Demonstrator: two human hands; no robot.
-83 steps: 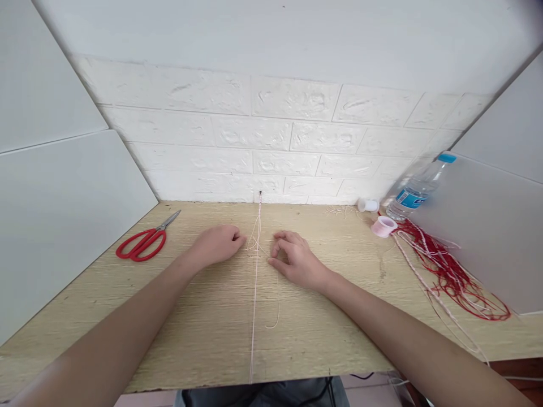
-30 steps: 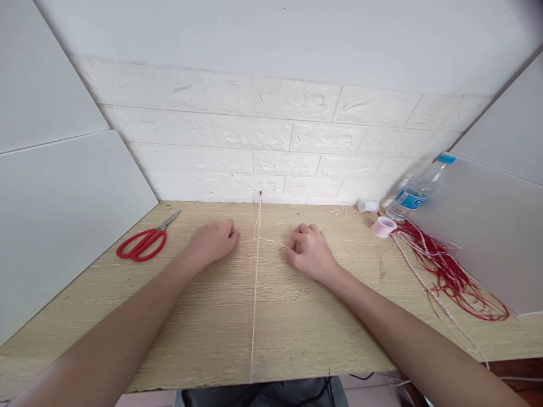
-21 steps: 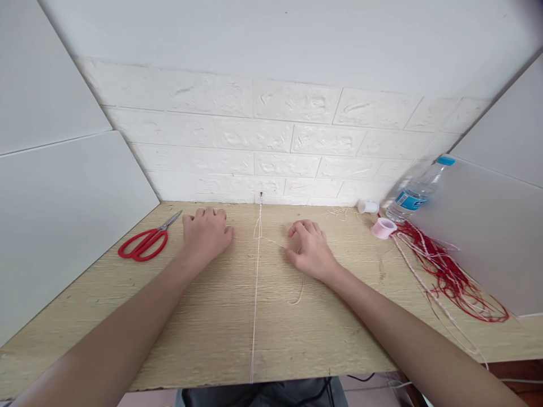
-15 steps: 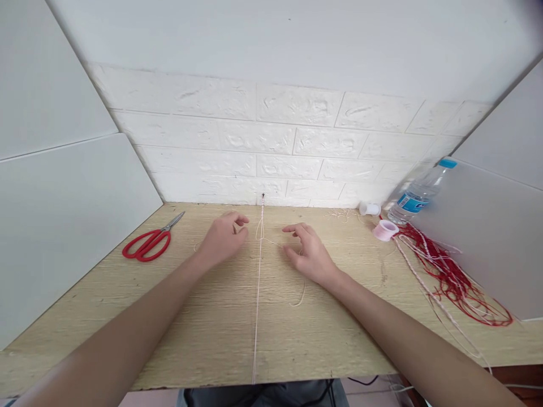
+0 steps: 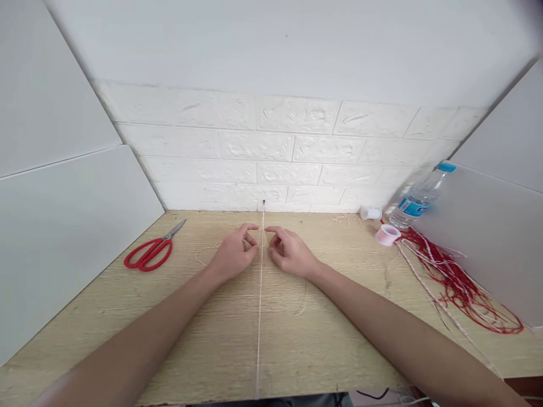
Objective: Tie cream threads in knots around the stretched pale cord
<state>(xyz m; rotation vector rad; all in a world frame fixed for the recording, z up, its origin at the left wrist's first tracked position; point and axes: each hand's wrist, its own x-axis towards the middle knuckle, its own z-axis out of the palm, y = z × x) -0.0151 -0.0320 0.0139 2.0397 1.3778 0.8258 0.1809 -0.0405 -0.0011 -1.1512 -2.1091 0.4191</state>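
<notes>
Fingers of left hand [image 5: 232, 259] and right hand [image 5: 292, 257] curl in toward each other at the taut pink cord [image 5: 259, 316], thumb and forefinger tips close on either side of it, near the small loop [image 5: 262, 237] just below the nail [image 5: 263, 202] in the wall; looks like a light pinch on thin side strands, but whether anything is truly gripped I cannot tell, strands too fine. Change: half a second ago both hands sat apart with fingers spread, a second ago they pulled outward as fists; now they have closed in on the cord, so the tightening pull seems done and the next knot is probably being set up. Cord runs straight from nail to the near table [image 5: 178, 339] edge. Loose strand ends trail left [image 5: 202, 252] and right [image 5: 302, 302] of the hands. Around: red scissors [image 5: 149, 254] well to the left, pink spool [image 5: 387, 234], white spool [image 5: 370, 213], water bottle [image 5: 418, 195], red thread bundle [image 5: 460, 285] at right. Nothing blocks the hands.
</notes>
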